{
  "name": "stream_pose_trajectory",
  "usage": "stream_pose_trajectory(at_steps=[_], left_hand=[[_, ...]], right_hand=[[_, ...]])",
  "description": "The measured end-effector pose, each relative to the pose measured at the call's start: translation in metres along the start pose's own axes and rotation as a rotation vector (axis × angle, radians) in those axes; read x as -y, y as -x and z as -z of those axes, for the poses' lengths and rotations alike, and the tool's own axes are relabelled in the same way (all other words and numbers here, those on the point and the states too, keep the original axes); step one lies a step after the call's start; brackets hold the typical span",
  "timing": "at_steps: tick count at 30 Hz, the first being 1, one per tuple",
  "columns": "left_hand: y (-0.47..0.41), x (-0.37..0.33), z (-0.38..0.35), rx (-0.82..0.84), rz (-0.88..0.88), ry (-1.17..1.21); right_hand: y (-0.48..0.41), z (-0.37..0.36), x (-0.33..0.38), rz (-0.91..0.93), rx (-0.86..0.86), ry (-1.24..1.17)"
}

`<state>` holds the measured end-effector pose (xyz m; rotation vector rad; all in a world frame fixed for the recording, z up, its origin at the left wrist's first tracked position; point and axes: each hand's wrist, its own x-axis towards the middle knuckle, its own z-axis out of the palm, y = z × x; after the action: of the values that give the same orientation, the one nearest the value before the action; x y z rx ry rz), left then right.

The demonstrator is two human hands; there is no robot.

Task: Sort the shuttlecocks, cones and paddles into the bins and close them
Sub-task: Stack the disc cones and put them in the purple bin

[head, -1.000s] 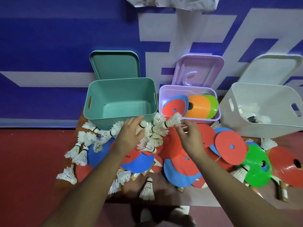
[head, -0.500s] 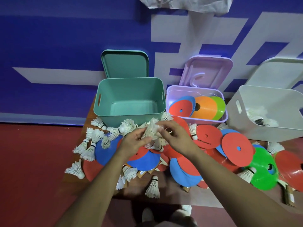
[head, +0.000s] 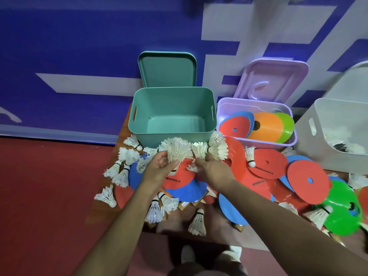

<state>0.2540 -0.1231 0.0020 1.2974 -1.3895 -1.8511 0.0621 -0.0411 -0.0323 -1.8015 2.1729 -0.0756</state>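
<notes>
Over the bench [head: 122, 136], left hand [head: 160, 168] and right hand [head: 214, 171] each clutch bunched shuttlecocks [head: 179, 151]; next, carry them into the white bin [head: 338, 116], seemingly theirs.

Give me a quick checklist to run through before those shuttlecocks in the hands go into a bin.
1. Left hand grips the shuttlecock bunch: ok.
2. Right hand pinches the same bunch: ok.
3. White bin is open, with shuttlecocks inside: ok.
4. Grip firm enough to carry the bunch across: cannot tell.
5. Loose shuttlecocks all gathered off the table: not ok, many lie around.
6. Purple bin holds only cones: ok.
</notes>
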Motion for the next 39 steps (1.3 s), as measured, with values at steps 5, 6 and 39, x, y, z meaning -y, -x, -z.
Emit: stream_pose_trajectory(at_steps=[5, 6, 39], left_hand=[[-0.003, 0.000, -0.002, 0.014, -0.015, -0.036], [-0.004, -0.001, -0.004, 0.017, -0.021, -0.046], [-0.008, -0.018, -0.021, 0.056, -0.069, -0.142]], right_hand=[[0.012, 0.033, -0.021, -0.021, -0.171, -0.555], [0.014, 0.045, -0.022, -0.068, -0.261, -0.720], [0.006, 0.035, -0.058, -0.422, -0.406, -0.623]])
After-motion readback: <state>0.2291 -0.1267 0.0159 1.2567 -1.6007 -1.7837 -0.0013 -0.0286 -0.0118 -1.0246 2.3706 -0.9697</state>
